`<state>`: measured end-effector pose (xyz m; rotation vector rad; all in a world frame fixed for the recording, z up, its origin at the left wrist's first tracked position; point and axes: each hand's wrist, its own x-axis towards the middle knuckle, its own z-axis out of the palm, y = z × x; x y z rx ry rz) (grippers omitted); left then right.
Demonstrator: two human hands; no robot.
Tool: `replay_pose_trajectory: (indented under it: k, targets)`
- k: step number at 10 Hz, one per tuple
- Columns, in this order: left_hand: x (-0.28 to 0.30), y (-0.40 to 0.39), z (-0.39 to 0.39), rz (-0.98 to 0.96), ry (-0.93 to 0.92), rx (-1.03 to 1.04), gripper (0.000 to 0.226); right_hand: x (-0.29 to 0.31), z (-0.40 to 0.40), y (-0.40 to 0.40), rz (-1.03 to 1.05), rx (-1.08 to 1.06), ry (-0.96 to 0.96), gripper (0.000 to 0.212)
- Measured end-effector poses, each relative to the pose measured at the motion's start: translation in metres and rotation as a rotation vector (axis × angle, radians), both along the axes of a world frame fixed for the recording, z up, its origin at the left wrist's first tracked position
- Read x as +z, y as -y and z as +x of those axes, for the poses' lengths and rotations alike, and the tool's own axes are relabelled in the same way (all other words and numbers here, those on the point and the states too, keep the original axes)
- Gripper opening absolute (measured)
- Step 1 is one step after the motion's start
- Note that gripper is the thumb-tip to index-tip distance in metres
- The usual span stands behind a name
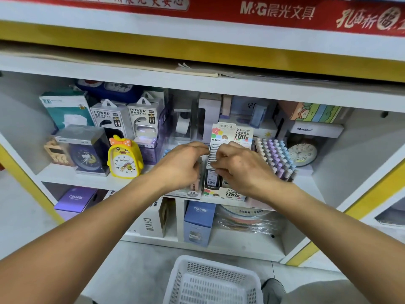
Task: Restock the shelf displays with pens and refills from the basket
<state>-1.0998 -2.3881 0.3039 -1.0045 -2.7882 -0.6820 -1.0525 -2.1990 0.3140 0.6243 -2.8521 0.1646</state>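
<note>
A row of lead refill cases (212,155) stands in the display box (228,193) on the middle shelf (92,179), between both hands. The left hand (179,165) curls beside it; the right hand (238,166) pinches the cases. The white basket (211,279) sits near, below.

Both bare forearms reach forward and converge. The left hand (182,164) and right hand (237,166) sit close together, knuckles up, fingers (215,164) curled downward.
</note>
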Motion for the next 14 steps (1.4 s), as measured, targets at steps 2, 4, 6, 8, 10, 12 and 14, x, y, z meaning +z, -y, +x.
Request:
replay_pose_trajectory:
  k: [2,4,6,8,10,12,14]
  targets:
    - [-0.007,-0.025,0.001,-0.007,-0.082,-0.017,0.047,0.005,0.01,-0.025,-0.136,-0.26,-0.094,0.045]
    - [-0.025,-0.055,0.001,-0.268,-0.013,-0.067,0.065,0.001,0.016,-0.063,0.0,-0.471,0.195,0.075]
    - [-0.032,-0.063,0.001,-0.308,0.003,-0.054,0.069,-0.003,0.018,-0.067,0.093,-0.462,0.235,0.077]
    - [-0.025,-0.037,-0.008,-0.172,-0.047,0.054,0.065,0.004,0.008,-0.033,0.044,-0.388,0.06,0.07]
    - [-0.043,0.013,-0.021,-0.331,0.043,0.242,0.067,-0.012,-0.006,0.012,0.032,-0.308,0.19,0.072]
    - [-0.065,0.02,-0.03,-0.373,0.071,0.219,0.071,-0.033,-0.013,0.024,0.105,-0.33,0.208,0.076]
    - [-0.061,0.014,-0.03,-0.311,0.072,0.249,0.066,-0.035,-0.014,0.025,0.098,-0.299,0.192,0.077]
